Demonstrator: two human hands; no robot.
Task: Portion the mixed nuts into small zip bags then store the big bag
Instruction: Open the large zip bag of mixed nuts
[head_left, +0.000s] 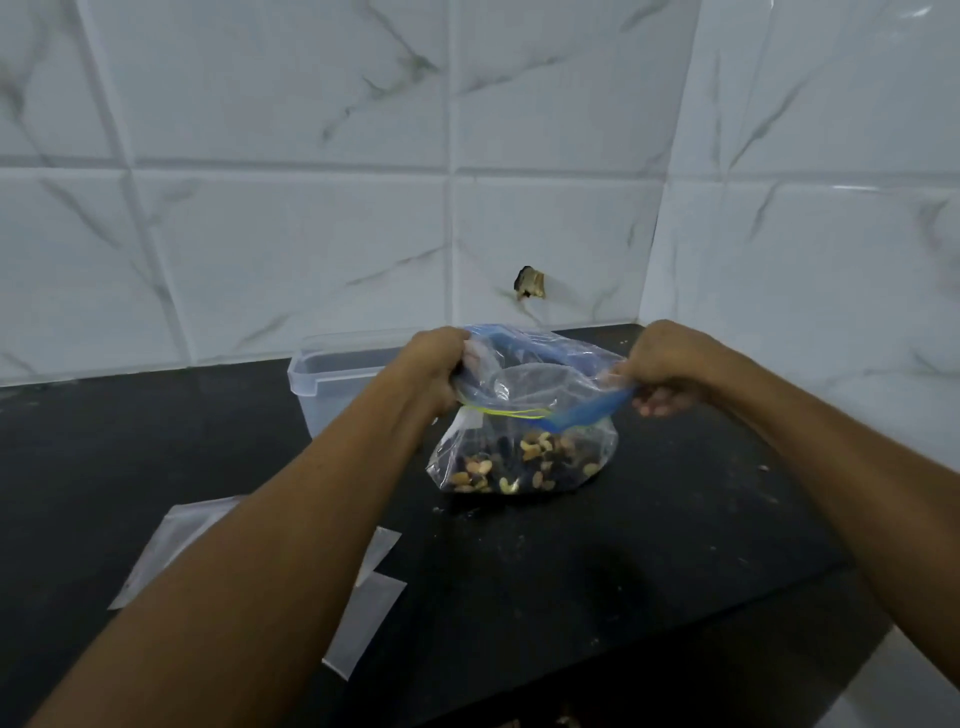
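We find the big bag (524, 441) of mixed nuts (519, 465) resting on the black counter (597, 561) between both hands. Left hand (434, 371) and right hand (670, 366) each grip one end of its blue zip top, spreading the mouth. Small zip bags (363, 613) lie empty below the left forearm. We judge opening is underway; next, one small bag must be lifted for filling.

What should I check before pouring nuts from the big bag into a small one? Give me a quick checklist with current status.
1. Big bag gripped by left hand and right hand: ok.
2. Blue zip mouth pulled open: ok.
3. Mixed nuts settled at the bottom: ok.
4. Small zip bags flat on the counter, none opened: not ok.
5. Clear container behind the bag, contents: cannot tell.
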